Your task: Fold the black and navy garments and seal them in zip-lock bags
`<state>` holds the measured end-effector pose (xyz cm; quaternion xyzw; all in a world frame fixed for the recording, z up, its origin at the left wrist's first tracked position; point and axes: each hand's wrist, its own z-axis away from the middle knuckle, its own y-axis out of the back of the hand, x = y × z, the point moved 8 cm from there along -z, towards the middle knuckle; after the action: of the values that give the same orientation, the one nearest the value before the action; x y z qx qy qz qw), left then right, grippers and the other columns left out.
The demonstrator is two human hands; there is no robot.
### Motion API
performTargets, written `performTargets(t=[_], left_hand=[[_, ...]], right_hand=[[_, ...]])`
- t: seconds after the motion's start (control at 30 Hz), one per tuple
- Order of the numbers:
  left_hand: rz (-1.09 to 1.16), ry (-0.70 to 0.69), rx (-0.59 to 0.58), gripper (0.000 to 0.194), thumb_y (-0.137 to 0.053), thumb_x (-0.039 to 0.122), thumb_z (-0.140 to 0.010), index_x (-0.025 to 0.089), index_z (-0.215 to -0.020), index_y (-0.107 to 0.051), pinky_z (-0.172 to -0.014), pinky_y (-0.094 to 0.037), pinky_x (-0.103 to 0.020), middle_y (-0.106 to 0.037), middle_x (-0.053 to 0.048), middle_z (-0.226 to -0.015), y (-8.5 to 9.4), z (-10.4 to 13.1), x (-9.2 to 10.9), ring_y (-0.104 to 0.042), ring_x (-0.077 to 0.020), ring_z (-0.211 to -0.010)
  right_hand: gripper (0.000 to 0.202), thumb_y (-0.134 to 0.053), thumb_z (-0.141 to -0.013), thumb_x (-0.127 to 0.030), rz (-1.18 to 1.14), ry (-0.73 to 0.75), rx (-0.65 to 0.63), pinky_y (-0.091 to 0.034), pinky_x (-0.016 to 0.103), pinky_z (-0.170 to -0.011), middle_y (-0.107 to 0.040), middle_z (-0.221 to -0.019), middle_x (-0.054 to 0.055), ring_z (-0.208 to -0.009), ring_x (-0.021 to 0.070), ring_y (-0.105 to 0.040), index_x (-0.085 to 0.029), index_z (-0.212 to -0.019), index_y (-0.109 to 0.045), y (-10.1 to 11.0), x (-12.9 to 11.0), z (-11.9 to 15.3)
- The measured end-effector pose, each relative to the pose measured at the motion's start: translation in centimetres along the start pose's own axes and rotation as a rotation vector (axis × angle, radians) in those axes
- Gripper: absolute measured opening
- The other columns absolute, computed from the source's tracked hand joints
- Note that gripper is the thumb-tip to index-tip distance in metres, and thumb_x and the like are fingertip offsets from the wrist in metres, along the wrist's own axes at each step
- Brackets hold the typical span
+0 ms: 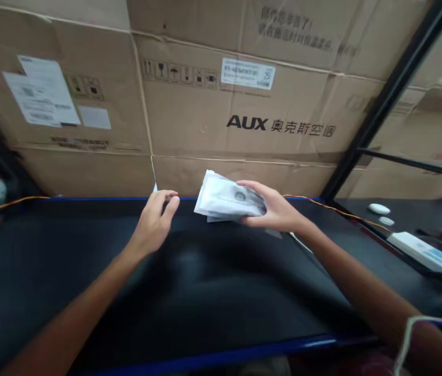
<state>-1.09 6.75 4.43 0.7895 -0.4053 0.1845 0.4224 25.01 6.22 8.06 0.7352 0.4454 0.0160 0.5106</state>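
Note:
Held in my right hand (pixel 270 206) is a small stack of flat, whitish, translucent plastic packets (pixel 221 196). My thumb lies below and my fingers above them; a dark round shape shows on or through the top packet. What is inside them I cannot make out. To the left, apart from the packets, my left hand (pixel 154 222) hovers over the black tabletop (pixel 189 297). Its fingers are bent and a gap shows between thumb and index finger, with nothing seen in it. Just behind those fingers a small white pointed scrap (pixel 155 187) shows against the cardboard.
Large cardboard boxes (pixel 205 125) form a wall behind the table. A black metal post (pixel 385 99) slants up at the right. Beyond it lie a white oval object (pixel 379 209) and a white box (pixel 420 248). A white cable (pixel 408 334) hangs near my right forearm.

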Motion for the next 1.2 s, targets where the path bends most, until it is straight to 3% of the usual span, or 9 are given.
performTargets(t=[0.17, 0.23, 0.37, 0.6, 0.67, 0.73, 0.8, 1.03, 1.2], left_hand=[[-0.011, 0.044, -0.054, 0.040, -0.037, 0.051, -0.098, 0.018, -0.099, -0.061, -0.103, -0.044, -0.040, -0.065, -0.009, -0.109, -0.6, -0.1, -1.9, -0.059, -0.0245, -0.109], [-0.021, 0.023, -0.120, 0.039, -0.036, 0.049, -0.099, 0.019, -0.098, -0.061, -0.101, -0.045, -0.039, -0.065, -0.009, -0.107, -1.5, 0.3, -2.0, -0.060, -0.0234, -0.105], [-0.025, -0.029, -0.255, 0.040, -0.034, 0.049, -0.101, 0.020, -0.099, -0.061, -0.100, -0.045, -0.039, -0.064, -0.008, -0.108, -3.1, 1.3, -0.9, -0.061, -0.0230, -0.105], [-0.044, -0.124, -0.384, 0.041, -0.036, 0.049, -0.101, 0.019, -0.098, -0.063, -0.100, -0.046, -0.039, -0.065, -0.007, -0.107, -4.8, 2.6, 1.1, -0.062, -0.0234, -0.106], [-0.046, -0.140, -0.406, 0.040, -0.036, 0.048, -0.101, 0.019, -0.099, -0.064, -0.099, -0.047, -0.039, -0.066, -0.008, -0.107, -5.3, 2.9, 1.3, -0.063, -0.0231, -0.105], [-0.065, -0.162, -0.432, 0.038, -0.039, 0.048, -0.100, 0.019, -0.101, -0.064, -0.098, -0.049, -0.039, -0.067, -0.009, -0.108, -6.0, 3.4, 1.4, -0.063, -0.0234, -0.105], [-0.104, -0.182, -0.455, 0.038, -0.041, 0.048, -0.098, 0.019, -0.105, -0.066, -0.101, -0.049, -0.041, -0.068, -0.010, -0.117, -6.7, 3.9, 1.3, -0.063, -0.0249, -0.111], [-0.229, -0.183, -0.587, 0.059, -0.040, 0.054, -0.099, 0.018, -0.144, -0.049, -0.117, -0.034, -0.050, -0.052, -0.015, -0.150, -8.7, 5.6, 0.5, -0.047, -0.0279, -0.140], [-0.320, -0.218, -0.590, 0.057, -0.043, 0.048, -0.098, 0.017, -0.145, -0.048, -0.115, -0.037, -0.049, -0.055, -0.014, -0.147, -9.0, 5.6, 1.0, -0.052, -0.0279, -0.135]], right_hand=[[0.059, -0.074, -0.074, -0.033, 0.182, 0.077, -0.166, -0.031, 0.052, -0.117, -0.051, -0.149, 0.017, -0.143, 0.0347, -0.041, -0.016, -0.129, -0.064, -0.5, 3.0, -4.5], [0.050, -0.070, -0.078, -0.031, 0.243, 0.066, -0.108, -0.032, 0.055, -0.116, -0.055, -0.146, 0.018, -0.143, 0.0352, -0.042, -0.015, -0.125, -0.068, -0.7, 3.8, -5.1], [0.037, -0.063, -0.083, -0.027, 0.265, 0.175, 0.021, -0.039, 0.051, -0.111, -0.067, -0.131, 0.013, -0.130, 0.0294, -0.056, -0.019, -0.119, -0.070, -1.9, 2.1, -3.6], [0.038, -0.050, -0.092, -0.018, 0.446, 0.155, 0.088, -0.032, 0.054, -0.113, -0.058, -0.142, 0.016, -0.136, 0.0300, -0.049, -0.019, -0.127, -0.063, -5.2, -0.7, -0.1], [0.037, -0.047, -0.094, -0.018, 0.367, 0.253, -0.028, -0.036, 0.050, -0.111, -0.063, -0.136, 0.015, -0.131, 0.0271, -0.053, -0.018, -0.126, -0.064, -7.7, -2.2, 1.0], [0.035, -0.049, -0.096, -0.023, 0.285, 0.359, -0.274, -0.040, 0.047, -0.110, -0.062, -0.138, 0.014, -0.132, 0.0262, -0.052, -0.019, -0.127, -0.063, -11.1, -3.8, 2.5], [0.032, -0.044, -0.099, -0.025, 0.177, 0.316, -0.361, -0.044, 0.041, -0.106, -0.065, -0.133, 0.013, -0.126, 0.0230, -0.057, -0.017, -0.123, -0.065, -12.7, -4.3, 3.3], [0.056, -0.049, -0.099, -0.042, 0.059, 0.102, -0.366, -0.030, 0.053, -0.119, -0.044, -0.156, 0.014, -0.147, 0.0286, -0.035, -0.020, -0.149, -0.043, -12.7, -2.6, 3.3], [0.056, -0.045, -0.100, -0.045, 0.021, 0.098, -0.384, -0.029, 0.053, -0.120, -0.041, -0.158, 0.013, -0.148, 0.0302, -0.035, -0.019, -0.150, -0.042, -12.9, -2.2, 3.4]])
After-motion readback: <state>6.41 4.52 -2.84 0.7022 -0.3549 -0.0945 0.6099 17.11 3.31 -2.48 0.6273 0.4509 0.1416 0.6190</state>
